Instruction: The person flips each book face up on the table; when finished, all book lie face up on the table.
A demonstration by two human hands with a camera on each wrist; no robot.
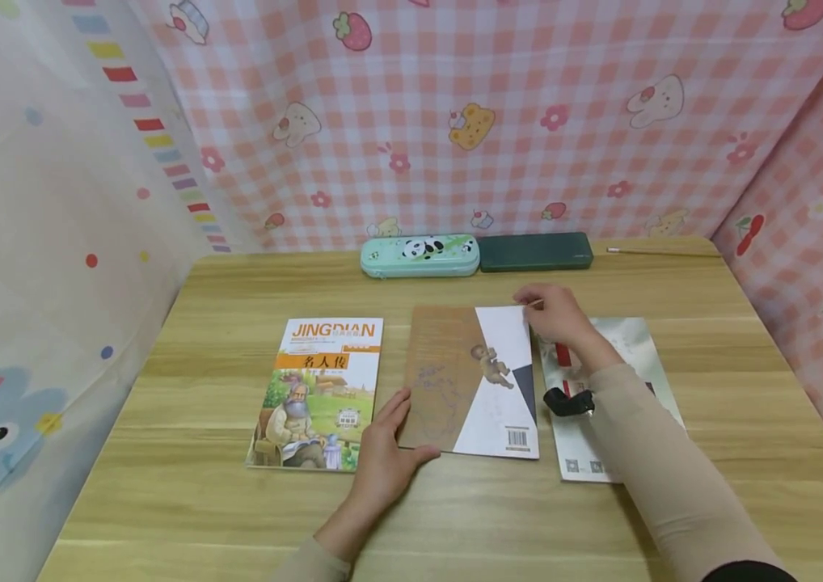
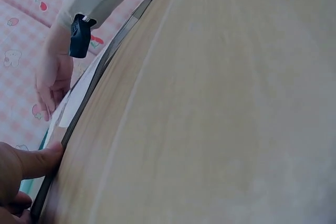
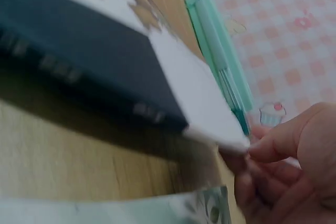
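A book (image 1: pixel 470 380) with a brown and white cover, a cherub figure and a barcode lies in the middle of the table. My right hand (image 1: pixel 555 314) pinches its top right corner; the right wrist view shows the thumb and fingers there, with the dark spine (image 3: pixel 79 51) tilted into sight. At the lower left corner, my left hand (image 1: pixel 386 453) touches the book, fingers along the left edge and thumb (image 2: pixel 42 161) at the bottom edge. To the left lies an illustrated book (image 1: pixel 317 396) with orange lettering. A pale book (image 1: pixel 579 444) lies under my right forearm, partly hidden.
At the back of the table stand a mint panda pencil case (image 1: pixel 419 255) and a dark green case (image 1: pixel 535 251), end to end. A thin stick (image 1: pixel 662 251) lies to their right. Patterned cloth (image 1: pixel 411 121) hangs behind the table and at both sides.
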